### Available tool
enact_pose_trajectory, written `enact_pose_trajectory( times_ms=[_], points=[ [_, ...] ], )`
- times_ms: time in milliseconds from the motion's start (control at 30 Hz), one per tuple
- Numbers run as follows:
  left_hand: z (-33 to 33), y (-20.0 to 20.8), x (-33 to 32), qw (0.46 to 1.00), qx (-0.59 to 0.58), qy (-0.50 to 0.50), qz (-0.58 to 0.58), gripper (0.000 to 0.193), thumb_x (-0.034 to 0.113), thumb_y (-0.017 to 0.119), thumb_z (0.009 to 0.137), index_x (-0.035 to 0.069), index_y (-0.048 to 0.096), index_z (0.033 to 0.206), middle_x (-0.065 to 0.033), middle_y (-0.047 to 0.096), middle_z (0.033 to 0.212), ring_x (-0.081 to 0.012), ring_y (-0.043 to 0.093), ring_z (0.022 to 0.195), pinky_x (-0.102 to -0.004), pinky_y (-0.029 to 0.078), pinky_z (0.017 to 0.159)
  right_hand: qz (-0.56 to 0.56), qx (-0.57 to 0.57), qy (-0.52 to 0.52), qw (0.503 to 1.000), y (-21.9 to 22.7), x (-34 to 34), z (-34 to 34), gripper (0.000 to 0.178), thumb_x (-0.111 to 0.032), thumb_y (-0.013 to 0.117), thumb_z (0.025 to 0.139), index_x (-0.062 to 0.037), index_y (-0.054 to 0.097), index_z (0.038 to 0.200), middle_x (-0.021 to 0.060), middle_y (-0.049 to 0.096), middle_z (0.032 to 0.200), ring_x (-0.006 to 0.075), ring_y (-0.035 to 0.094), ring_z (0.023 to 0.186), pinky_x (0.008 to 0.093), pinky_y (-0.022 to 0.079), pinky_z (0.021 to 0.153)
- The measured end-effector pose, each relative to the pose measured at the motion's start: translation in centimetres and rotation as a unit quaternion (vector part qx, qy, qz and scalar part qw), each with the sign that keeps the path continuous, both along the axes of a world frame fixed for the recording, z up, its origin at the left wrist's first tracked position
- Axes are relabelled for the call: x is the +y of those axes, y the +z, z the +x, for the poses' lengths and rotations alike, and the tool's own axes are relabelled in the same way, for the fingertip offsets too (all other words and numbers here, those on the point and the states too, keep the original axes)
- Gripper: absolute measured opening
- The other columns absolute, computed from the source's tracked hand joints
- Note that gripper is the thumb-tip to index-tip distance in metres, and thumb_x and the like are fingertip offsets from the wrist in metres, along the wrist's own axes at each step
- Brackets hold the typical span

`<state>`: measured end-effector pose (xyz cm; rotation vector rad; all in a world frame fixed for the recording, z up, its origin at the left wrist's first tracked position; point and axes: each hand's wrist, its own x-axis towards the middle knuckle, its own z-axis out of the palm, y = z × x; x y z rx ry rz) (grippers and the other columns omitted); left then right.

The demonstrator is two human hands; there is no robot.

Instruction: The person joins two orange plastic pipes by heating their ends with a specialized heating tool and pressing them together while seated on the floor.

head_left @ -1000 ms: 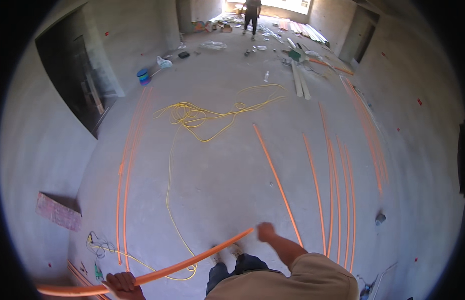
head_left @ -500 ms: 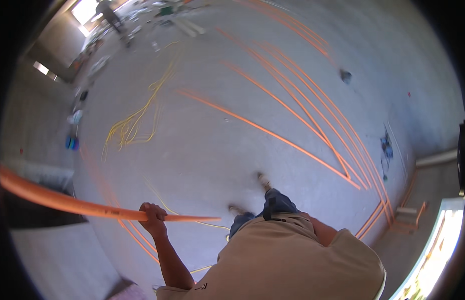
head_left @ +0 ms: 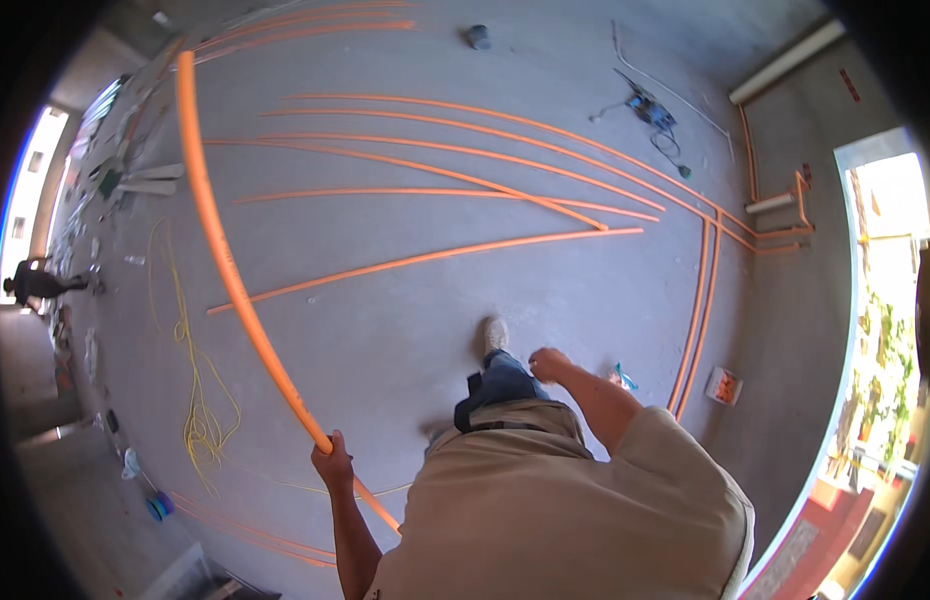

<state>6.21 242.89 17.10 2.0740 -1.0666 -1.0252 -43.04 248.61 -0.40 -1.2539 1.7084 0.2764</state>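
My left hand [head_left: 333, 466] is wrapped round a long orange pipe [head_left: 223, 258] near its lower part. From the fist the pipe runs up and away to the far left, above the floor; its near end passes behind my body. My right hand [head_left: 551, 365] hangs in front of my right side, its fingers curled in, with nothing visible in them. Several more orange pipes [head_left: 435, 262] lie on the grey floor ahead of me, some crossing each other.
A tangled yellow cable [head_left: 197, 400] lies at the left. Fixed orange pipes [head_left: 697, 300] run along floor and wall at the right, near a small box [head_left: 724, 386]. A blue corded tool [head_left: 649, 108] and a dark bucket [head_left: 477, 38] stand farther off. Another person [head_left: 43, 283] is at far left.
My view has turned to the right. The held pipe now points forward instead of left, still in my left hand. My right hand has come into view beside my waist.
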Motion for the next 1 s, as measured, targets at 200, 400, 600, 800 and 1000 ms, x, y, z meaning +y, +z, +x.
enact_pose_trajectory(
  times_ms=[200,400,600,800,1000],
  points=[
    [-4.3,-3.7,-4.1,0.989,-0.038,-0.091,0.111,0.029,0.023,0.067,0.091,-0.001,0.058,0.076,-0.0033,0.051,0.060,-0.0132,0.047,0.052,-0.0329,0.041,0.050,0.007,0.034,-0.071,0.997,1.6,-4.8,-8.3,0.035,-0.029,0.053,0.088,-0.0065,0.074,0.104,0.0197,0.069,0.117,0.0413,0.064,0.110,0.0489,0.053,0.092],
    [-2.2,-9.3,-10.0,0.974,-0.079,-0.138,0.162,0.031,0.027,0.067,0.089,0.000,0.059,0.076,-0.0074,0.053,0.059,-0.0145,0.050,0.051,-0.0359,0.044,0.052,-0.063,0.097,-0.199,0.973,2.6,-7.9,-11.0,0.034,-0.031,0.053,0.090,-0.0056,0.074,0.096,0.0193,0.069,0.114,0.0411,0.063,0.107,0.0493,0.052,0.091],
    [-0.9,-14.1,-20.3,0.944,0.003,-0.158,0.290,0.031,0.032,0.070,0.087,0.003,0.063,0.081,-0.0028,0.057,0.058,-0.0149,0.056,0.047,-0.0329,0.049,0.046,-0.046,0.119,-0.193,0.973,1.1,-8.5,-5.7,0.034,-0.033,0.055,0.088,-0.0070,0.074,0.096,0.0232,0.069,0.105,0.0433,0.065,0.100,0.0522,0.052,0.090],
    [-2.3,-14.5,-27.9,0.932,0.099,-0.185,0.294,0.031,0.035,0.073,0.085,0.005,0.067,0.091,-0.0052,0.062,0.068,-0.0156,0.057,0.051,-0.0320,0.048,0.045,-0.064,0.099,-0.176,0.977,0.9,-11.6,0.5,0.032,-0.027,0.049,0.094,-0.0112,0.075,0.104,0.0194,0.072,0.102,0.0423,0.067,0.099,0.0503,0.053,0.092],
    [-3.9,-14.5,-31.2,0.938,0.123,-0.186,0.267,0.030,0.034,0.073,0.085,0.005,0.068,0.091,-0.0050,0.063,0.066,-0.0161,0.057,0.049,-0.0334,0.048,0.045,-0.043,0.073,-0.041,0.996,3.0,-17.8,-2.4,0.030,-0.033,0.058,0.089,-0.0124,0.077,0.101,0.0173,0.074,0.097,0.0338,0.072,0.091,0.0435,0.056,0.087]
  ],
)
